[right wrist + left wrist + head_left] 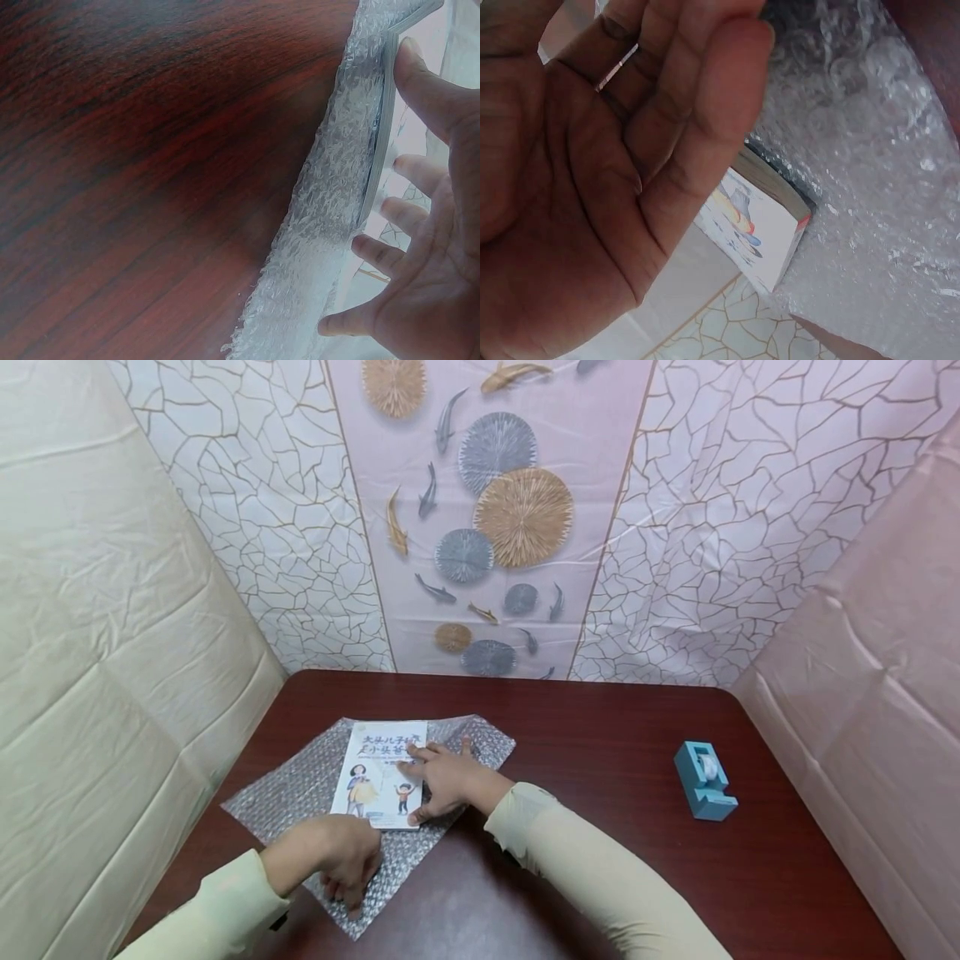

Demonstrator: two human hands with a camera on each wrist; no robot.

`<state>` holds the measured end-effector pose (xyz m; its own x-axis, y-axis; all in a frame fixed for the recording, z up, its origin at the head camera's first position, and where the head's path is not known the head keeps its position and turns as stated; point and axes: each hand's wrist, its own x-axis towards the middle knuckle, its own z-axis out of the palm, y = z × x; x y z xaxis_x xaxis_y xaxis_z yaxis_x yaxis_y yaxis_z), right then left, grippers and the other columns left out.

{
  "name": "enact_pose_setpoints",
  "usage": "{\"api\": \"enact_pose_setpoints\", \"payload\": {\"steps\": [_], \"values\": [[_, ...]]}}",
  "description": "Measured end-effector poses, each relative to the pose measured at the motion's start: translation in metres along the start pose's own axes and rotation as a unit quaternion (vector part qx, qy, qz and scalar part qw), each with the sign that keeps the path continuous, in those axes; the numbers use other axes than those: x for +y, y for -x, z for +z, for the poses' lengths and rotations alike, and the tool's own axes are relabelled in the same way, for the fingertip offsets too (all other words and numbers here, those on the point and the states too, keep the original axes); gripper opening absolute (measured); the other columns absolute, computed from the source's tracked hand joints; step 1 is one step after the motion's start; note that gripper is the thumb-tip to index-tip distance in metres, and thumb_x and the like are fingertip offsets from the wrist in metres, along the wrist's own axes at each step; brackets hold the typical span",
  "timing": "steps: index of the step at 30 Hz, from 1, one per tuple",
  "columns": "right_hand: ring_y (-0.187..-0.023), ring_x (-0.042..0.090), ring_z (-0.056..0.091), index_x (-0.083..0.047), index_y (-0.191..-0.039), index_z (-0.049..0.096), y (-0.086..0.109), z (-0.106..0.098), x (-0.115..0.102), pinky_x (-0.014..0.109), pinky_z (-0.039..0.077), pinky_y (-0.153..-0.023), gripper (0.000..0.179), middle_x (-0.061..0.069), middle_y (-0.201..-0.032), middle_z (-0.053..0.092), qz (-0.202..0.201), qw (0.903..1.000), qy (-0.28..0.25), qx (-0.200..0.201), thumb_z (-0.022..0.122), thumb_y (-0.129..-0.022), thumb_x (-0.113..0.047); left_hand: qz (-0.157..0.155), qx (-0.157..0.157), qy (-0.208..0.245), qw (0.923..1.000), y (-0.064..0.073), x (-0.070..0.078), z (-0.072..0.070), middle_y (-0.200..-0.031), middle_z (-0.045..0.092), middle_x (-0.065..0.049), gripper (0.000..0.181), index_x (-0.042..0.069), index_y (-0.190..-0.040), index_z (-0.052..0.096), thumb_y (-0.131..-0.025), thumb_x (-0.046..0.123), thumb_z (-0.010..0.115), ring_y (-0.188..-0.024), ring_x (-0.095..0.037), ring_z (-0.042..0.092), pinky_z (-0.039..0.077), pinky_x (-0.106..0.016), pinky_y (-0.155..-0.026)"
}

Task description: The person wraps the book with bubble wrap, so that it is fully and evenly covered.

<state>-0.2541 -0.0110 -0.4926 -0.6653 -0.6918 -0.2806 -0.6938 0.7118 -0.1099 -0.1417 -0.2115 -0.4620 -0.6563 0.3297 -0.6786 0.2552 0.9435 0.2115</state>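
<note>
A white paperback book with cartoon figures on its cover lies on a sheet of bubble wrap. My right hand rests with spread fingers over the right side of the cover. In the right wrist view its thumb lies along the book's edge. My left hand is over the wrap's near corner, fingers bent loosely downward and fingertips right at the sheet. The left wrist view shows its palm with nothing in it, beside the book's lower corner.
A blue tape dispenser with a roll of tape stands on the right of the dark red table. Patterned cloth hangs behind the table, and pale cloth walls close off both sides.
</note>
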Motion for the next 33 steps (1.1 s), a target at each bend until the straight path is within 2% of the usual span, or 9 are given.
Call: {"api": "enact_pose_setpoints", "payload": {"steps": [7,12,17,20,26,30,33], "values": [[-0.173,0.031,0.021,-0.042,-0.175,0.027,0.001,-0.001,-0.001,0.086,0.016,-0.126,0.105,-0.008,-0.188,0.010,-0.001,1.0000,-0.005,0.002,0.072,-0.089,-0.082,-0.019,-0.003,-0.057,0.9982,0.000,0.007,0.001,-0.057,0.070,0.004,0.038,0.021,-0.064,0.070,-0.072,0.030,0.106,-0.054,-0.015,0.068,0.047,-0.027,-0.052],[-0.173,0.031,0.021,-0.042,-0.175,0.026,0.001,-0.001,-0.001,0.086,0.015,-0.126,0.107,-0.007,-0.188,0.010,0.000,1.0000,0.000,0.002,0.071,-0.088,-0.083,-0.023,0.002,-0.109,0.9938,0.000,0.015,0.004,-0.058,0.069,0.004,0.043,0.021,-0.065,0.068,-0.069,0.036,0.107,-0.055,-0.013,0.065,0.047,-0.030,-0.057],[-0.173,0.030,0.020,-0.042,-0.176,0.025,0.001,0.000,-0.001,0.086,0.014,-0.126,0.107,-0.008,-0.188,0.010,-0.001,1.0000,0.000,0.003,0.070,-0.088,-0.084,-0.029,0.035,-0.188,0.9812,0.002,0.024,0.009,-0.068,0.066,0.006,0.050,0.019,-0.068,0.069,-0.059,0.047,0.110,-0.064,-0.014,0.058,0.057,-0.034,-0.070],[-0.173,0.031,0.020,-0.042,-0.176,0.026,0.001,0.000,-0.001,0.087,0.014,-0.126,0.106,-0.008,-0.188,0.010,-0.003,1.0000,-0.003,0.002,0.070,-0.089,-0.083,-0.034,0.050,-0.219,0.9737,0.002,0.029,0.012,-0.073,0.066,0.005,0.054,0.016,-0.071,0.073,-0.054,0.050,0.111,-0.070,-0.015,0.055,0.063,-0.035,-0.080],[-0.173,0.031,0.020,-0.042,-0.176,0.026,0.002,0.000,-0.001,0.087,0.015,-0.125,0.104,-0.007,-0.188,0.010,-0.005,1.0000,-0.006,0.002,0.070,-0.090,-0.082,-0.041,0.054,-0.220,0.9732,0.000,0.032,0.014,-0.077,0.071,0.003,0.054,0.012,-0.078,0.079,-0.052,0.046,0.112,-0.073,-0.013,0.059,0.064,-0.036,-0.084],[-0.173,0.031,0.019,-0.042,-0.176,0.025,0.001,0.000,0.000,0.087,0.015,-0.125,0.105,-0.007,-0.188,0.009,-0.006,1.0000,-0.008,0.000,0.070,-0.090,-0.082,-0.037,0.047,-0.214,0.9750,0.000,0.031,0.012,-0.072,0.068,0.003,0.046,0.015,-0.068,0.073,-0.057,0.040,0.111,-0.067,-0.014,0.058,0.062,-0.033,-0.075],[-0.173,0.031,0.019,-0.041,-0.176,0.024,0.001,-0.001,0.001,0.088,0.013,-0.125,0.105,-0.007,-0.188,0.008,-0.006,0.9999,-0.009,-0.002,0.070,-0.090,-0.082,-0.033,0.048,-0.216,0.9746,0.002,0.030,0.011,-0.065,0.064,0.004,0.043,0.018,-0.060,0.069,-0.061,0.034,0.109,-0.061,-0.015,0.056,0.055,-0.031,-0.064]]}}
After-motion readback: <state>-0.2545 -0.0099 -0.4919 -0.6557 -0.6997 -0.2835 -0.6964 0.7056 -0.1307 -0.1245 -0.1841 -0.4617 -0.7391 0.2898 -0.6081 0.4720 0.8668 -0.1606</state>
